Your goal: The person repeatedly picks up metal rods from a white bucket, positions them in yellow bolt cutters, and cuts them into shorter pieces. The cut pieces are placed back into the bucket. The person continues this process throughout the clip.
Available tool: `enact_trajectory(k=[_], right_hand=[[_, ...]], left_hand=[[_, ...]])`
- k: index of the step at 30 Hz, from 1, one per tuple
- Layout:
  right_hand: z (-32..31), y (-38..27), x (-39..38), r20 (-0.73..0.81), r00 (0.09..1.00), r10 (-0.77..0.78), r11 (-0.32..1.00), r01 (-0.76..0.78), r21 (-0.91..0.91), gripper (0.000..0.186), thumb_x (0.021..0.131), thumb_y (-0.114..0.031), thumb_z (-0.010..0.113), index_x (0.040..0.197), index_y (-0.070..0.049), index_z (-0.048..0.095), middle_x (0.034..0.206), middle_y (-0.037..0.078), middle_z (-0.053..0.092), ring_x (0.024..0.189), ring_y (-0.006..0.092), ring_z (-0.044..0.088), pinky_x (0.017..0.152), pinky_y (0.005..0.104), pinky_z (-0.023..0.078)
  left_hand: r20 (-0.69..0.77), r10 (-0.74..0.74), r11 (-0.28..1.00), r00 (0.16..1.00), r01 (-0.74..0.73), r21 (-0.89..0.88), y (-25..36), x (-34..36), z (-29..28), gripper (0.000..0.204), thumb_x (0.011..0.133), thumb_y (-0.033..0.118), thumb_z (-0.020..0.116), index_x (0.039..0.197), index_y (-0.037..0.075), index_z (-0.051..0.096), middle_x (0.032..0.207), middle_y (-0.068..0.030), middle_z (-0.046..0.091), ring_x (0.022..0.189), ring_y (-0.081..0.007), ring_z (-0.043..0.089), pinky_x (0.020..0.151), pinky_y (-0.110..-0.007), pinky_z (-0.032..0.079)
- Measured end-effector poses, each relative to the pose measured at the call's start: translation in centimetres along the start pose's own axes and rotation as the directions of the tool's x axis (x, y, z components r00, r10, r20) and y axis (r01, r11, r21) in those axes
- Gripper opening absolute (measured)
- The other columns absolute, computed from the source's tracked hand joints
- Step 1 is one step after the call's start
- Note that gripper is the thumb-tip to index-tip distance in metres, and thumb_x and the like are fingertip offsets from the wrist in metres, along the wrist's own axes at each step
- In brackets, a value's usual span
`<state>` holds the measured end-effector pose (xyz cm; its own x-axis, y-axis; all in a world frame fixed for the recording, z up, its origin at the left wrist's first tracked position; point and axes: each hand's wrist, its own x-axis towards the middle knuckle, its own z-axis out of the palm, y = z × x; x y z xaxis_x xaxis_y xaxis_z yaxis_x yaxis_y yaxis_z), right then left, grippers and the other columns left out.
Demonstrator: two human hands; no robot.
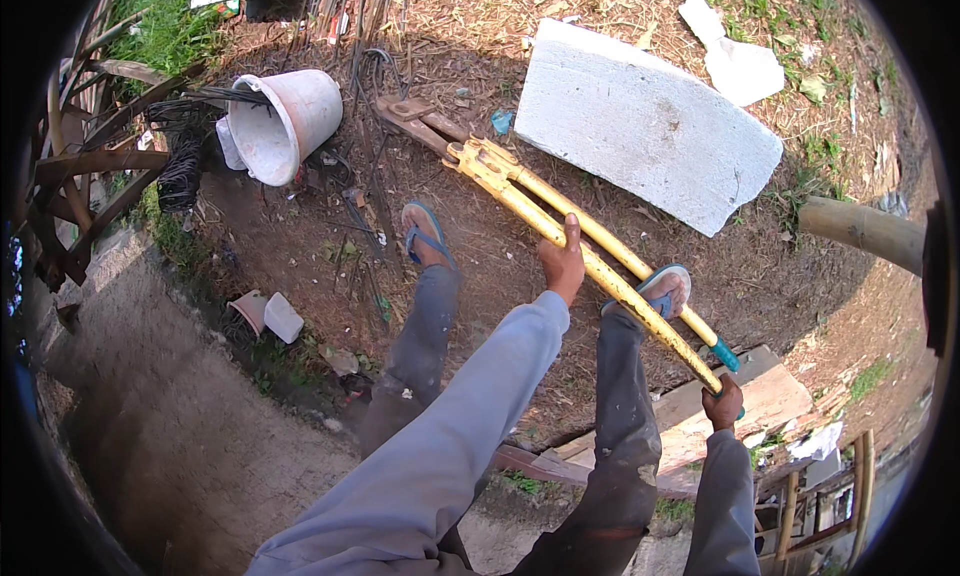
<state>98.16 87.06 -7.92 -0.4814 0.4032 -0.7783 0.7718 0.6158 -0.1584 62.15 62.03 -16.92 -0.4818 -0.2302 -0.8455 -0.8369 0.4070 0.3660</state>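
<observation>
A long bolt cutter [612, 279] with yellow arms, brown rusty jaws and green grips slants across the view, its jaws at the upper left. Partway along its nearer arm, my left hand [563, 268] is closed round the yellow tube, thumb on top. My right hand [722, 406] grips the lower end of that same arm, covering most of its green grip. The farther arm runs alongside, its green grip in no hand and its lower part passing by my sandalled foot [668, 288]. The jaws rest on or hang just above the soil; which, I cannot tell.
A white foam slab [650, 116] lies beyond the cutter. At the left are a tipped whitish bucket [312, 106], a black wire coil [180, 171] and piled timber. Thin rods lie at the top. A bamboo pole [865, 231] and a wooden board [770, 391] are at the right.
</observation>
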Motion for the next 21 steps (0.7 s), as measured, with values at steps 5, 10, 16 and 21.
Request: enact_trajectory(k=[5,10,16,21], right_hand=[[-5.0,-3.7,-5.1,0.003,0.997,0.079,0.996,-0.078,-0.045,0.020,0.067,-0.015,0.071,0.073,-0.003,0.056,0.065,0.023,0.061,0.066,0.0462,0.061,0.058,0.0514,0.048],[-9.2,-8.2,-9.1,0.029,0.979,0.204,0.965,-0.196,-0.172,0.020,0.068,-0.016,0.071,0.075,-0.001,0.059,0.067,0.025,0.062,0.066,0.0466,0.061,0.059,0.0509,0.048],[-12.6,-12.1,-13.0,-0.022,0.960,0.280,0.922,-0.276,-0.273,0.016,0.067,-0.010,0.068,0.073,0.001,0.059,0.065,0.026,0.059,0.063,0.0463,0.059,0.056,0.0481,0.045],[-15.6,-17.4,-17.5,-0.036,0.930,0.365,0.888,-0.359,-0.287,0.019,0.069,-0.013,0.070,0.082,0.000,0.065,0.072,0.024,0.063,0.069,0.0428,0.062,0.062,0.0482,0.046]], left_hand=[[-0.119,0.341,0.904,0.932,-0.291,0.314,3.2,7.8,-14.8,0.053,0.101,0.042,0.047,0.130,-0.003,0.048,0.121,-0.0243,0.057,0.112,-0.0382,0.056,0.096,-0.044,0.044],[-0.098,0.581,0.565,0.808,-0.314,0.763,7.4,22.3,-28.4,0.069,0.096,0.052,0.051,0.142,0.002,0.041,0.135,-0.0265,0.050,0.127,-0.0423,0.045,0.109,-0.046,0.034],[0.276,0.213,0.583,0.937,-0.349,0.734,9.8,26.8,-29.1,0.075,0.098,0.063,0.032,0.128,-0.002,0.054,0.122,-0.0302,0.058,0.115,-0.0455,0.054,0.100,-0.051,0.041],[0.140,0.161,0.595,0.977,-0.209,0.776,14.7,16.8,-30.6,0.049,0.100,0.044,0.042,0.102,0.002,0.068,0.098,-0.0278,0.067,0.096,-0.0472,0.062,0.089,-0.054,0.047]])
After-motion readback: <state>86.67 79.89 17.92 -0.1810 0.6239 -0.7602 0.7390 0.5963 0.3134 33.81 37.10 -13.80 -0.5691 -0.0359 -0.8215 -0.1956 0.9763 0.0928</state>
